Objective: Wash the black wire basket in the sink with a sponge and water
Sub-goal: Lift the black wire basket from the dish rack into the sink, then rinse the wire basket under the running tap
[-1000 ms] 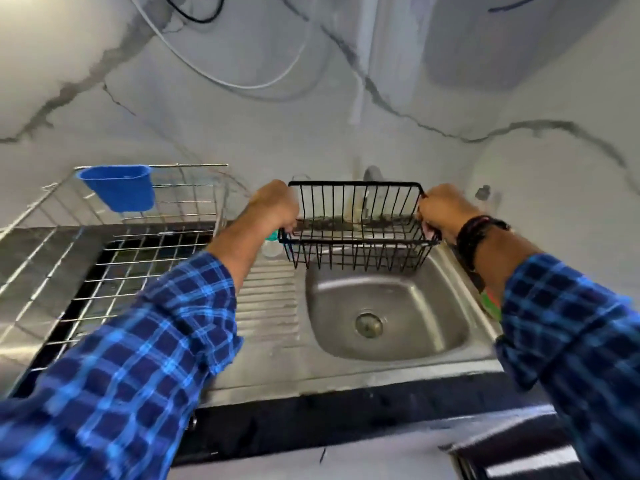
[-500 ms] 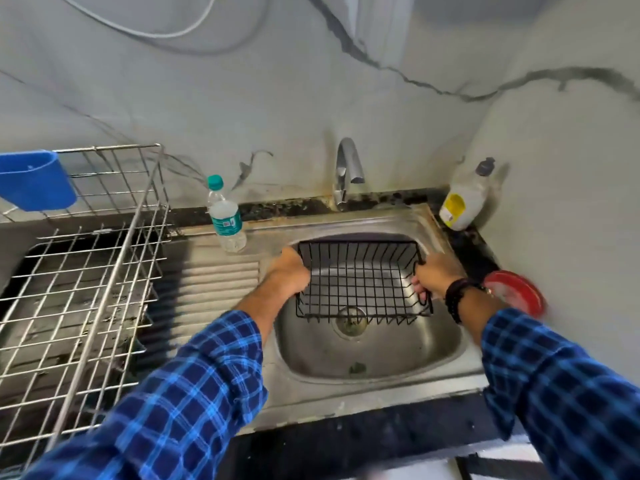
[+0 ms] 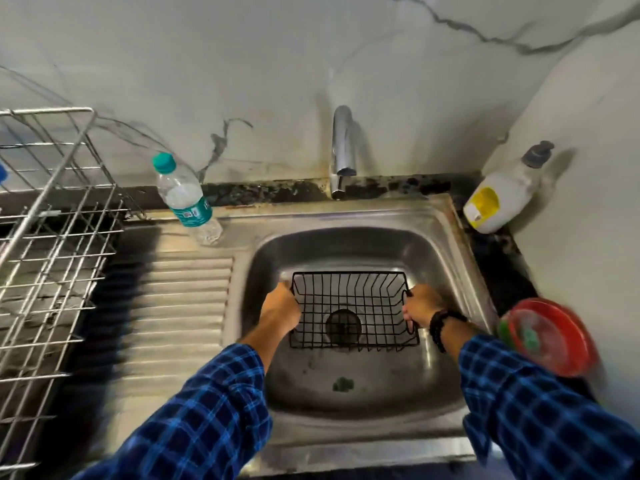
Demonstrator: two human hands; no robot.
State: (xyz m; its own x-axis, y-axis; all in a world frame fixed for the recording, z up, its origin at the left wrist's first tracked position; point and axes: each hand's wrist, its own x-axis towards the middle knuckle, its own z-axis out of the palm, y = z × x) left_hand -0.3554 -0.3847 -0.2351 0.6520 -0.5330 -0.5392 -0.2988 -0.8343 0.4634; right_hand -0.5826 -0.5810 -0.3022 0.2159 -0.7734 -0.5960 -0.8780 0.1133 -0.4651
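- We see the basket (image 3: 354, 308) low in the sink (image 3: 446, 268), over the drain.
- Left hand (image 3: 281, 308) and right hand (image 3: 420, 310) curl round its end rims.
- We judge it light, stiff and open-meshed, best held by the rims.

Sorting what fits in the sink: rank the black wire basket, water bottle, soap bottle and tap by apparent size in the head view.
1. black wire basket, largest.
2. soap bottle and water bottle: much alike, left unranked, as the wide lens distorts.
3. tap, narrowest, smallest.
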